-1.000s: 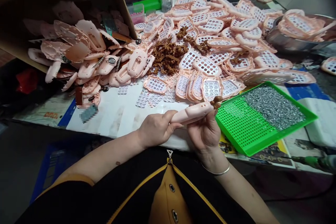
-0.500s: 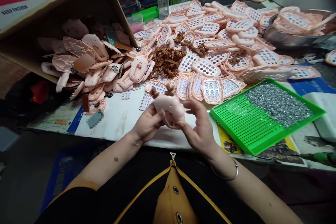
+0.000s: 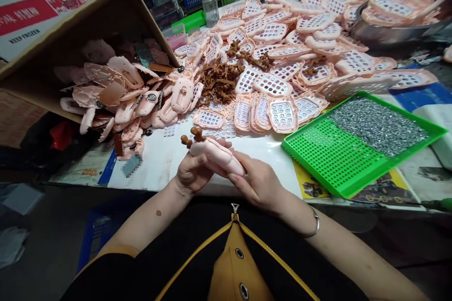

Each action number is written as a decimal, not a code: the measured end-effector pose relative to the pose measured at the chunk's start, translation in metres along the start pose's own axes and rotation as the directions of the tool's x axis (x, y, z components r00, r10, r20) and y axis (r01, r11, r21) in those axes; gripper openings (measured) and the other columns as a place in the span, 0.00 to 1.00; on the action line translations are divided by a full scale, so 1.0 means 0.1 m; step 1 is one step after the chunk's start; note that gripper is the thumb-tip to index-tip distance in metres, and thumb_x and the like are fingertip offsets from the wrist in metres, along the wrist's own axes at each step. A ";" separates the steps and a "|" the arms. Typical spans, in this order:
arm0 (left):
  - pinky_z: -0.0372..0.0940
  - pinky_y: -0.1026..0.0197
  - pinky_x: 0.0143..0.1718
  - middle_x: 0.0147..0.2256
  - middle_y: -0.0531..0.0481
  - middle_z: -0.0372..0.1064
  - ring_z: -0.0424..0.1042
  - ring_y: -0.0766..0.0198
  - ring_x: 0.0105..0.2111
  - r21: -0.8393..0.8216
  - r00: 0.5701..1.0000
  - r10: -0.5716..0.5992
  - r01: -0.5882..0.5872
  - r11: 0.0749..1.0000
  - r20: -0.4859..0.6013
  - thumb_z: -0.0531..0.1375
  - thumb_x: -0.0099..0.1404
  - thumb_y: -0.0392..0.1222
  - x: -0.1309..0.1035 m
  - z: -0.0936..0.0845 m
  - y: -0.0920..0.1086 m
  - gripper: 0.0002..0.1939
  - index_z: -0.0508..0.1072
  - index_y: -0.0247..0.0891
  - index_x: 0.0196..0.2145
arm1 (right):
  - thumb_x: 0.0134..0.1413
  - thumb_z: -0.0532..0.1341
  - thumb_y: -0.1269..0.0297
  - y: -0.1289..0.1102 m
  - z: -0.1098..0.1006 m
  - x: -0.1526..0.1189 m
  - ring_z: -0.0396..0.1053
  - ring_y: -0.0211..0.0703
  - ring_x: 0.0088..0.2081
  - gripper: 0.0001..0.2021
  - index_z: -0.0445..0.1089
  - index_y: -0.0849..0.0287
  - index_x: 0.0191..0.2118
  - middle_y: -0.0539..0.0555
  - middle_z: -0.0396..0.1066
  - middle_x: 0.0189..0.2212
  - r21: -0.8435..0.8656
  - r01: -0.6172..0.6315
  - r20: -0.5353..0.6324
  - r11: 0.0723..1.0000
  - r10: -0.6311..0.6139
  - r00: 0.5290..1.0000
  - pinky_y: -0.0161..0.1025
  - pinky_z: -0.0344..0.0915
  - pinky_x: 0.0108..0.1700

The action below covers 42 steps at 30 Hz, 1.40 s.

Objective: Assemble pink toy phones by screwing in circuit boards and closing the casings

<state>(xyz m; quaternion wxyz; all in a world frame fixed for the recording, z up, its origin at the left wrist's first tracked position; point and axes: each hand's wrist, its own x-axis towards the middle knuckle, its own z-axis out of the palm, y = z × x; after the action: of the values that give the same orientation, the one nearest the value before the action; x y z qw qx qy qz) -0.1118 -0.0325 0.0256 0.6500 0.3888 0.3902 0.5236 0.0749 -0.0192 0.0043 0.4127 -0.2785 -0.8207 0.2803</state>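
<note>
Between my hands is a pink plastic toy phone casing, tilted on its side, with two brown antler-shaped pieces sticking out at its upper left end. My left hand wraps round that end, thumb across the casing. At the lower right end, my right hand presses its fingers and thumb against the casing. Just beyond my hands, pink casing halves with white keypads lie in a row on the white-covered table. A heap of brown antler pieces sits behind them.
On the left, a tipped cardboard box spills pink casing backs. A green perforated tray of small screws lies on the right. A metal bowl holds more casings at the back right, near a glass jar further left.
The casing has turned from showing its broad back to lying edge-on, its antlers now further left and lower. My right fingers have closed against its lower end.
</note>
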 end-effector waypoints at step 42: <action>0.70 0.64 0.32 0.31 0.45 0.78 0.76 0.62 0.30 0.684 0.981 -0.010 -0.127 0.719 0.193 0.67 0.54 0.40 -0.21 0.31 0.09 0.10 0.78 0.33 0.33 | 0.62 0.60 0.67 -0.18 -0.26 -0.16 0.66 0.34 0.24 0.01 0.67 0.56 0.39 0.48 0.71 0.25 0.052 -0.030 0.018 0.998 0.029 0.999 0.31 0.62 0.26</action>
<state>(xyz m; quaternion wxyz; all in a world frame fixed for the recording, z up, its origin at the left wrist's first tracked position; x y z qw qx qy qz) -0.0901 -0.0548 0.0483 0.4736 0.6619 0.4837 0.3219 0.1010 -0.0368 0.0211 0.4086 -0.2772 -0.8123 0.3103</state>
